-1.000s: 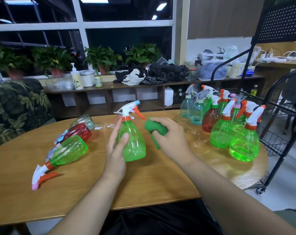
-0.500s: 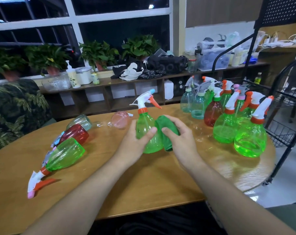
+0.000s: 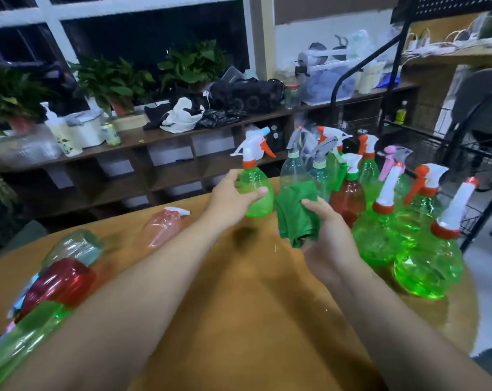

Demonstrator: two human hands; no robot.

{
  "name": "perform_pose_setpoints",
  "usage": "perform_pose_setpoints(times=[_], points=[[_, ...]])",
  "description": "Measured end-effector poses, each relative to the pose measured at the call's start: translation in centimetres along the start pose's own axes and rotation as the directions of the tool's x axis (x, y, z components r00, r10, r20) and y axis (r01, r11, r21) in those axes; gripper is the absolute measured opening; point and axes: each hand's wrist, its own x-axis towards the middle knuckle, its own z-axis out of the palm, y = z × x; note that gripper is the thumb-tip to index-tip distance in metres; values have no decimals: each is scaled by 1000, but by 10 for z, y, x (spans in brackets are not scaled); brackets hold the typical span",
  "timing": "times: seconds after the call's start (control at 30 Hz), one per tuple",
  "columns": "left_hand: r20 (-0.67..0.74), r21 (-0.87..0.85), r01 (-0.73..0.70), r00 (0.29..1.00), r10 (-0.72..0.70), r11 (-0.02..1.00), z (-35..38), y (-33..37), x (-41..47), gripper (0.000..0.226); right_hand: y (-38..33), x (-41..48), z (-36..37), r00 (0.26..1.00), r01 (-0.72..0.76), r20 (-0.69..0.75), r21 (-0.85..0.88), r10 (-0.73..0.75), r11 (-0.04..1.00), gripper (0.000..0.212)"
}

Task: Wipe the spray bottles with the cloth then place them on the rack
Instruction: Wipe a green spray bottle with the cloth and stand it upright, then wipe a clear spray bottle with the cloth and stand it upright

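Your left hand is curled round the belly of a green bottle, holding it upright and clear of the worktop. Just right of the bottle, your right hand clutches the bunched cloth; whether cloth and bottle touch is unclear. Further right of the bottle stand more sprayers, with the rack beyond them.

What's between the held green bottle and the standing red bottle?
In the head view, the green cloth, gripped by the right hand, hangs between the held bottle and the red bottle.
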Motion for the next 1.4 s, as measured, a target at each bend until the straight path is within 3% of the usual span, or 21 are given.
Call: perform_pose_setpoints(times=[0.23, 0.4, 0.6, 0.77, 0.9, 0.97, 1.07, 1.13, 1.23, 1.4], points=[[35, 113, 37, 999, -41, 993, 51, -21, 74, 74, -8, 25, -1, 996, -85, -27, 141, 89, 986, 44], [33, 101, 31, 999, -35, 994, 72, -26, 87, 70, -11, 34, -1, 989, -125, -60, 155, 136, 980, 45], [49, 95, 59, 997, -63, 994, 60, -28, 78, 89, -12, 35, 11, 980, -179, -57, 185, 192, 966, 30], [-9, 174, -30, 999, 32, 984, -13, -35, 47, 57, 5, 28, 45, 980, -197, 6, 171, 199, 965, 32], [-92, 357, -52, 992, 91, 933, -90, -50, 10, 40, 31, 16, 80, 970, -241, 75, 185, 230, 953, 34], [-104, 465, 21, 994, 32, 885, -127, -62, -5, 44, 42, 8, 91, 951, -304, 121, 202, 284, 931, 32], [-88, 580, 218, 975, -205, 785, -159, -81, -17, 83, 53, -1, 97, 928, -367, 161, 241, 336, 899, 32], [-55, 589, 288, 946, -319, 755, -163, -92, -23, 97, 56, -7, 98, 921, -385, 173, 264, 350, 884, 32], [-33, 564, 326, 927, -373, 759, -157, -97, -30, 89, 57, -18, 94, 923, -377, 183, 262, 338, 888, 36], [-85, 421, 378, 922, -379, 825, -137, -94, -42, 69, 60, -41, 75, 943, -311, 161, 121, 291, 943, 32]])
